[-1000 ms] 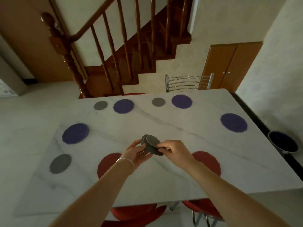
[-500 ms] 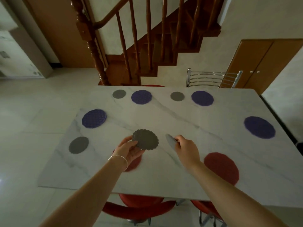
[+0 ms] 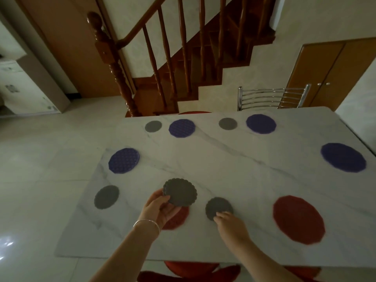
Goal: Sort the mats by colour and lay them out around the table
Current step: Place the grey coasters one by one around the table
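A grey scalloped mat (image 3: pixel 180 192) is held above the marble table (image 3: pixel 234 165) by the left hand (image 3: pixel 160 208); the thumb is pressed on its near edge and the other fingers are tucked beneath, so it is pinched at the rim. It hangs over a red mat (image 3: pixel 178 219) that is partly hidden under that hand.

A second small grey mat (image 3: pixel 218 207) lies flat on the table, just to the right of the red one. The right hand (image 3: pixel 232 226) is placed at its near edge, fingertips (image 3: pixel 220 215) bunched together and touching the rim. Whether the mat is pinched or only pressed down cannot be told.

Already laid out: grey mats at the left (image 3: pixel 106 197) and along the far side (image 3: pixel 153 126) (image 3: pixel 227 123), purple mats (image 3: pixel 124 160) (image 3: pixel 182 128) (image 3: pixel 261 123) (image 3: pixel 343 157), and a large red mat (image 3: pixel 298 219) at the right.

Handling judgement: the mats are judged light, thin and flexible, probably rubbery, so little slip on the stone is expected. A flat-lying mat offers no purchase from above; the scalloped edge is best lifted with a fingertip, then pinched at the rim.
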Motion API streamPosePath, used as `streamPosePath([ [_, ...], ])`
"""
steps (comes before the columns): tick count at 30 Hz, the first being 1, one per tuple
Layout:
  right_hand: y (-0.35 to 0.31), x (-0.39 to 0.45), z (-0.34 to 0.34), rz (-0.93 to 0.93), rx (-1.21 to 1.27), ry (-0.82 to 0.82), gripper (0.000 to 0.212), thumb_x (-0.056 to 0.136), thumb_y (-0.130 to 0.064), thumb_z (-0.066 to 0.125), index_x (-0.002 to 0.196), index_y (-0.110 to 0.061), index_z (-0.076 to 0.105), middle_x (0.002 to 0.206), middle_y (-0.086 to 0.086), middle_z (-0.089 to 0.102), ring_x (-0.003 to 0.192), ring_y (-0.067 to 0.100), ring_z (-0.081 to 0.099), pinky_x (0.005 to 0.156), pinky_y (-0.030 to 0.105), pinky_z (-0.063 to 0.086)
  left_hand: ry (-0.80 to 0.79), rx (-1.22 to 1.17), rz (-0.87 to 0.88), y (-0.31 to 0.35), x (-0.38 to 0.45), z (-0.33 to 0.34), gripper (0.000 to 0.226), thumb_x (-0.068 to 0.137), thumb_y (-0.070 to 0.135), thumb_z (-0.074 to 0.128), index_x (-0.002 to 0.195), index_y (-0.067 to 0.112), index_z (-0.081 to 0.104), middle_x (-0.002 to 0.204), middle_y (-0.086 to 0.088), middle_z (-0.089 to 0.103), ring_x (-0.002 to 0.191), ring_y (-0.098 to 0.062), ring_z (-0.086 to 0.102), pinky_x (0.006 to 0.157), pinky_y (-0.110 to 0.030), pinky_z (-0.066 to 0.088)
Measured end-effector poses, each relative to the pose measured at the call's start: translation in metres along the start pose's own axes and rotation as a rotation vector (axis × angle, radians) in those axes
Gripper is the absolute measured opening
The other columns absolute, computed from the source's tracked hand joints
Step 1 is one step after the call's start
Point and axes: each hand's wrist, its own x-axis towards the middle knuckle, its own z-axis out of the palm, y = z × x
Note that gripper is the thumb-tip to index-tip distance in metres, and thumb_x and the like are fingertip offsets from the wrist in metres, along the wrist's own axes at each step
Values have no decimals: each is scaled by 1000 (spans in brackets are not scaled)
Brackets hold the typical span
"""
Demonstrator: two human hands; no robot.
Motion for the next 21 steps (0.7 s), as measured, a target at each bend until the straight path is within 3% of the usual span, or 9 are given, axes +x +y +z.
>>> streamPosePath([
  [5,3,-3,-9,-37,13,-20,31,89,-17,41,116,-13,56,131,3,47,117,21,47,83,38,51,-27,-8,-18,-2,3,1,22,85,-8,51,97,7,62,79,-16,72,66,-27,72,53,-41,58],
  [8,4,-5,-21,-46,93,-35,37,89,-18,43,124,-16,55,131,1,46,117,19,48,87,35,49,-34,1,-39,-5,4,8,24,85,-9,50,96,8,62,74,-15,73,64,-27,72,52,-41,58],
  [10,4,-6,-35,0,215,53,39,90,-19,44,128,-21,54,133,-5,46,121,14,46,94,31,45,-48,12,-46,-5,5,13,25,86,-10,48,95,8,62,73,-15,72,64,-28,71,53,-41,58],
  [13,0,-9,-69,61,360,321,35,92,-15,43,123,-21,57,126,-6,52,117,10,47,94,25,44,-91,32,-44,-1,5,24,25,86,-9,48,96,8,62,74,-16,72,64,-28,70,54,-41,58],
  [16,-12,-13,-109,-18,462,522,30,92,-19,47,121,-21,56,120,-6,53,114,9,48,92,26,46,-139,61,-39,2,2,39,25,86,-9,48,98,8,62,75,-17,72,63,-29,70,54,-41,58],
  [19,-20,-23,-139,-82,479,509,46,85,-49,55,123,-24,53,120,-9,50,113,5,44,90,24,45,-232,120,-47,0,-6,68,25,87,-9,48,104,4,61,84,-18,71,69,-29,71,57,-39,59],
  [21,-14,-32,-154,-66,448,490,52,80,-54,60,121,-23,55,119,-8,51,110,7,47,88,25,47,-286,151,-55,-3,-14,94,23,87,-8,47,103,1,62,83,-17,70,68,-27,71,55,-36,59],
])
